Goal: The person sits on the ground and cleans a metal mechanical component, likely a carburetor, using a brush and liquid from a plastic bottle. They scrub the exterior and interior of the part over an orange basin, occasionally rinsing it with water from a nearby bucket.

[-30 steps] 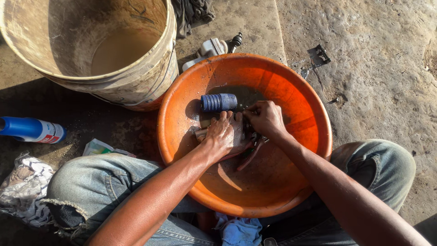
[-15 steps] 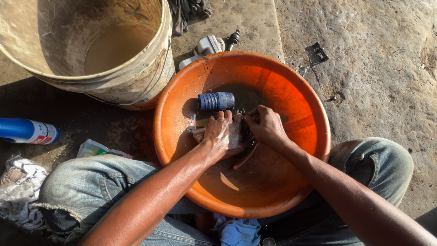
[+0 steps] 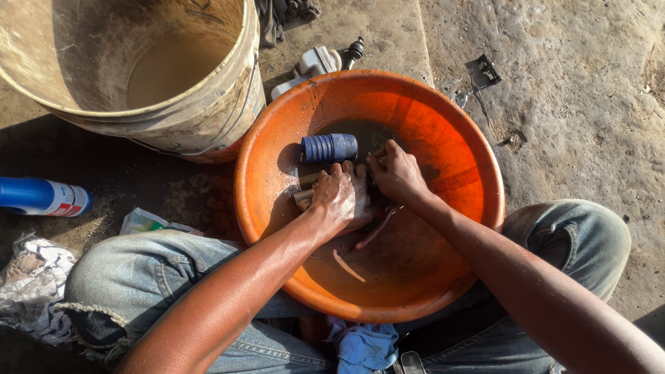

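Head view, looking down on a person sitting on the ground with an orange plastic basin [image 3: 457,145] lying between the knees. Both hands are working together at the middle of the basin. The left hand [image 3: 341,197] is pressing palm-down, fingers curled over a small pale part [image 3: 303,198] whose end is showing just left of the knuckles. The right hand [image 3: 396,174] is closing on a dark object directly beside it; what that object is cannot be told, since the fingers are hiding it. The two hands are touching or nearly touching. A blue ribbed cylinder [image 3: 330,147] is lying on its side in the basin, just beyond the fingertips and apart from them. A thin layer of dark liquid is pooling at the basin's bottom.

A large, dirty cream-coloured bucket [image 3: 208,118] is standing beside the basin at upper left, touching its rim. A blue-and-white bottle [image 3: 41,197] is lying on the ground at far left. A white cloth [image 3: 31,284] is lying crumpled by the person's left knee, and a blue cloth [image 3: 364,346] is lying under the basin's near edge.
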